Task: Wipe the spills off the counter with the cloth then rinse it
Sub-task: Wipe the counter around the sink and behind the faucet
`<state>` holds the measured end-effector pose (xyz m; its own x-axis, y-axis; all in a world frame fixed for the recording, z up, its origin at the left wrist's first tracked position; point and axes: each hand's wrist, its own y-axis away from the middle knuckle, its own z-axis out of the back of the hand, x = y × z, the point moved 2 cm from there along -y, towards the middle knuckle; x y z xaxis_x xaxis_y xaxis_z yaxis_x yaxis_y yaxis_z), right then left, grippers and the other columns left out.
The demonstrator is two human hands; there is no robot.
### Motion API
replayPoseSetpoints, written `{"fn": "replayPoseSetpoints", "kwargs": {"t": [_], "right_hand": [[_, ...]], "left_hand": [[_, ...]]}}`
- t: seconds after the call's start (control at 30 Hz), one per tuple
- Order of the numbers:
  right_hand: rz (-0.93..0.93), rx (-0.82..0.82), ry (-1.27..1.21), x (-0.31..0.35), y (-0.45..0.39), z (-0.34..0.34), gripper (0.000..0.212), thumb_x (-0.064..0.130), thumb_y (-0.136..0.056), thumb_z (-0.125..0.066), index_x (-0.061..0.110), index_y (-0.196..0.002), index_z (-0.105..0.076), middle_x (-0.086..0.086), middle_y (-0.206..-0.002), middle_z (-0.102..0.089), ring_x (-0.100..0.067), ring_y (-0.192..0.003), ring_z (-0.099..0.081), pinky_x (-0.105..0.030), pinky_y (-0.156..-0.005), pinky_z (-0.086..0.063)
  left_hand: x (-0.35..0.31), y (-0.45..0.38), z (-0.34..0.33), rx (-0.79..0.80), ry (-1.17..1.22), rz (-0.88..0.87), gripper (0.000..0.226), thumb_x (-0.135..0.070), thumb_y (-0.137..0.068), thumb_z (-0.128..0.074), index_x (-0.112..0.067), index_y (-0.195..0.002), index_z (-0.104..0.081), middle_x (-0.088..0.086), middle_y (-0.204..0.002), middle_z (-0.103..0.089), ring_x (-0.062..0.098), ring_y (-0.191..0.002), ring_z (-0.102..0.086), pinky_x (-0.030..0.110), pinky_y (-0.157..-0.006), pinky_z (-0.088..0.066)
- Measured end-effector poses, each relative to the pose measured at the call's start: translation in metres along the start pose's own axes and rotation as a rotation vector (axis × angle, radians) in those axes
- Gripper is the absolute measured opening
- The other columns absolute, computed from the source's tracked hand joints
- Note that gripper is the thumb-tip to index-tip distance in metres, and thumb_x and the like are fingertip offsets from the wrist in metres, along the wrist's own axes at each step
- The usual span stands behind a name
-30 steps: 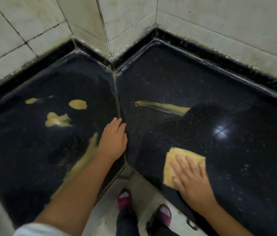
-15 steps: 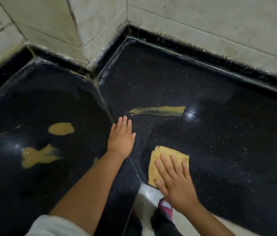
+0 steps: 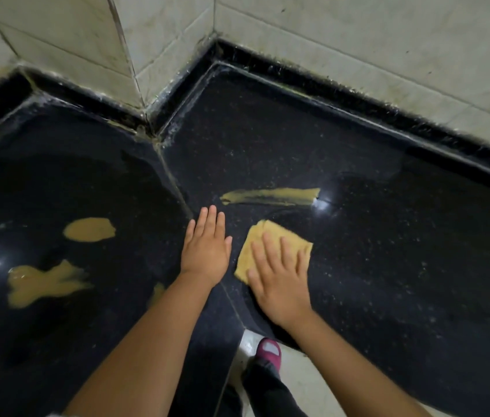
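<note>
The polished black speckled stone surface (image 3: 388, 266) runs into a corner under pale tiled walls (image 3: 358, 40), with a thin seam (image 3: 174, 182) dividing its two slabs. The person's right hand (image 3: 279, 281) lies flat on a folded yellow cloth (image 3: 267, 236), fingers straight and spread, pressing it against the right slab just beside the seam. The cloth's far corner and left edge show beyond the fingertips. The left hand (image 3: 206, 251) rests palm-down on the surface over the seam, fingers straight and close together, holding nothing; it sits just beside the cloth without touching it.

A long yellow-brown streak of spill (image 3: 270, 196) lies on the right slab just beyond the cloth, apart from it. On the left slab, well apart from the cloth, are an oval yellow-brown puddle (image 3: 89, 229) and a larger ragged splash (image 3: 42, 282) nearer the person. A small yellow smear (image 3: 157, 291) shows next to the left forearm. Below the surface's inner edge, a pink shoe (image 3: 269, 350) stands on the light floor (image 3: 297, 380).
</note>
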<state>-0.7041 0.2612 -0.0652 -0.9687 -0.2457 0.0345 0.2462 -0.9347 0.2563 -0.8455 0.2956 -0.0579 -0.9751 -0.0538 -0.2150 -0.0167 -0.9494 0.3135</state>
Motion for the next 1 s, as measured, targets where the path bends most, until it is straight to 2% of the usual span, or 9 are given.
{"fn": "replayPoseSetpoints", "kwargs": {"t": [0.17,0.23,0.3,0.4,0.5,0.6,0.8,0.93,1.0], "right_hand": [[0.208,0.038,0.022,-0.059,0.073,-0.026,0.051,0.051,-0.096,-0.007,0.034,-0.141,-0.025,0.01,-0.155,-0.009,-0.016,-0.144,0.006,-0.04,-0.111,-0.004],[0.092,0.044,0.025,-0.106,0.074,-0.018,0.054,0.053,-0.096,-0.004,0.031,-0.139,-0.027,0.011,-0.156,-0.003,-0.022,-0.143,-0.009,-0.044,-0.109,-0.013],[-0.115,-0.017,-0.014,-0.148,0.055,-0.001,0.059,0.055,-0.093,-0.005,0.028,-0.142,-0.025,0.005,-0.155,-0.014,-0.032,-0.138,-0.025,-0.053,-0.107,-0.021],[-0.505,0.041,-0.23,-0.187,0.004,0.023,0.054,0.045,-0.097,-0.022,0.03,-0.147,-0.008,0.004,-0.157,0.003,-0.027,-0.144,0.002,-0.05,-0.114,-0.002],[-0.584,0.039,-0.31,-0.184,-0.064,0.044,0.053,0.042,-0.098,-0.022,0.03,-0.147,-0.006,0.004,-0.156,0.008,-0.027,-0.143,0.01,-0.051,-0.113,0.006],[-0.437,0.094,-0.291,-0.143,-0.114,0.053,0.052,0.042,-0.098,-0.019,0.03,-0.147,-0.004,0.003,-0.156,0.011,-0.028,-0.142,0.013,-0.053,-0.111,0.009],[0.13,0.088,-0.193,-0.028,-0.121,0.037,0.051,0.041,-0.098,-0.019,0.03,-0.147,-0.007,0.004,-0.156,0.009,-0.027,-0.143,0.012,-0.048,-0.113,0.008],[0.363,-0.013,-0.057,-0.049,-0.063,0.017,0.051,0.045,-0.097,-0.012,0.03,-0.13,-0.048,0.0,-0.138,-0.049,-0.031,-0.13,-0.04,-0.042,-0.106,-0.015],[0.35,-0.009,0.017,-0.096,-0.04,0.008,0.053,0.048,-0.097,-0.005,0.03,-0.128,-0.044,0.0,-0.131,-0.056,-0.028,-0.126,-0.038,-0.04,-0.105,-0.016]], "left_hand": [[-0.002,0.0,0.003,0.019,-0.001,0.004,0.054,-0.029,-0.101,-0.016,-0.008,-0.146,0.004,0.008,-0.155,0.011,0.02,-0.143,0.011,0.034,-0.115,0.006],[-0.002,-0.001,0.003,0.024,0.001,0.01,0.054,-0.029,-0.101,-0.016,-0.008,-0.146,0.004,0.008,-0.156,0.011,0.02,-0.143,0.011,0.034,-0.115,0.006],[-0.002,0.0,0.003,0.022,-0.012,0.017,0.054,-0.029,-0.1,-0.016,-0.008,-0.146,0.003,0.007,-0.156,0.01,0.02,-0.143,0.011,0.033,-0.115,0.005],[-0.003,0.0,0.006,0.007,0.004,0.02,0.054,-0.03,-0.1,-0.019,-0.009,-0.146,0.0,0.006,-0.156,0.007,0.019,-0.143,0.008,0.033,-0.116,0.003],[-0.006,0.001,0.012,-0.008,0.077,0.035,0.053,-0.03,-0.1,-0.025,-0.011,-0.146,-0.009,0.005,-0.156,0.001,0.018,-0.144,0.004,0.032,-0.116,0.001],[-0.005,0.002,0.015,-0.048,0.091,0.025,0.051,-0.032,-0.098,-0.031,-0.013,-0.145,-0.021,0.003,-0.156,-0.008,0.017,-0.144,-0.001,0.031,-0.116,-0.003],[0.01,-0.001,0.021,-0.176,0.09,0.114,0.047,-0.026,-0.095,-0.042,-0.008,-0.138,-0.036,0.01,-0.151,-0.026,0.024,-0.143,-0.014,0.035,-0.115,-0.012],[0.024,-0.012,0.027,-0.182,0.137,0.232,0.052,-0.027,-0.097,-0.037,-0.005,-0.143,-0.025,0.011,-0.154,-0.017,0.024,-0.143,-0.007,0.034,-0.116,-0.007],[0.028,-0.02,0.026,-0.141,0.118,0.271,0.055,-0.03,-0.099,-0.028,-0.004,-0.145,-0.015,0.012,-0.155,-0.007,0.024,-0.144,-0.001,0.034,-0.116,-0.004]]}}
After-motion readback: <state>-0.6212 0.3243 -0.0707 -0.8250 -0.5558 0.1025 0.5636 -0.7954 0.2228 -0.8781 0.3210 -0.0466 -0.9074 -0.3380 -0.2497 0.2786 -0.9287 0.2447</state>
